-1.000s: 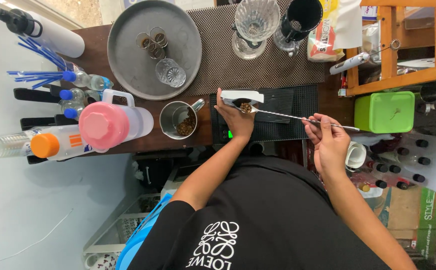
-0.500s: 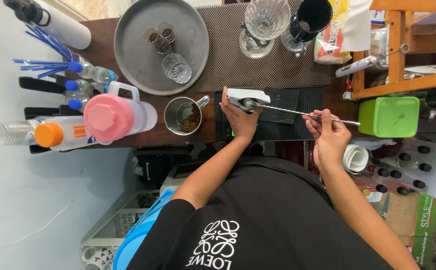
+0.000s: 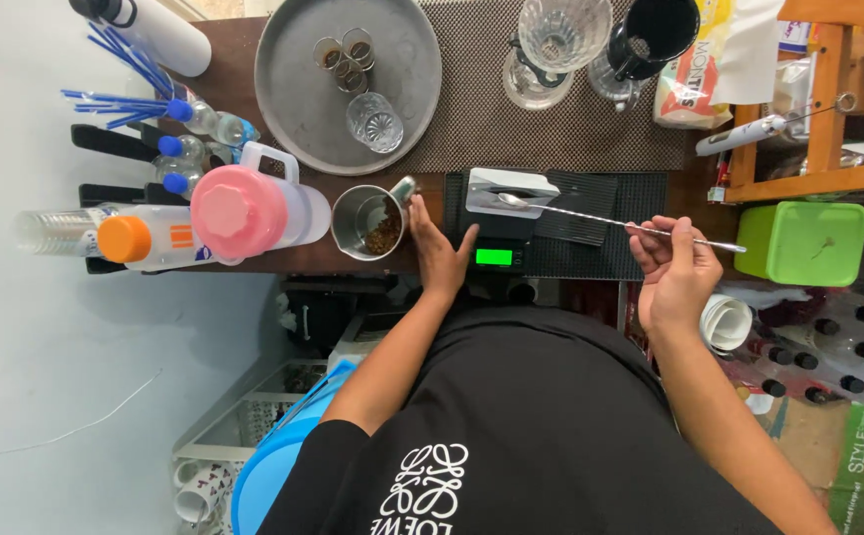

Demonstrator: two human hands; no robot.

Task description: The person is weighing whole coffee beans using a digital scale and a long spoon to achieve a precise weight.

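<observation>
My right hand (image 3: 674, 267) pinches the handle of a long metal bar spoon (image 3: 600, 220). The spoon's bowl rests over a small white dish (image 3: 511, 190) on a black digital scale (image 3: 496, 248) with a lit green display. My left hand (image 3: 440, 253) lies with its fingers apart on the counter between the scale and a steel cup (image 3: 367, 220). The cup holds brown granules, and my fingertips touch the handle at its rim.
A pink-lidded jug (image 3: 254, 210) and an orange-capped bottle (image 3: 145, 240) stand left of the cup. Behind are a round grey tray (image 3: 293, 89) with small glasses, blue straws (image 3: 115, 69) and glass goblets (image 3: 560, 40). A green box (image 3: 813, 243) and a wooden shelf (image 3: 818, 109) are on the right.
My left hand has left the white dish on the scale and moved left to the steel cup. The spoon stays over the dish in my right hand.
</observation>
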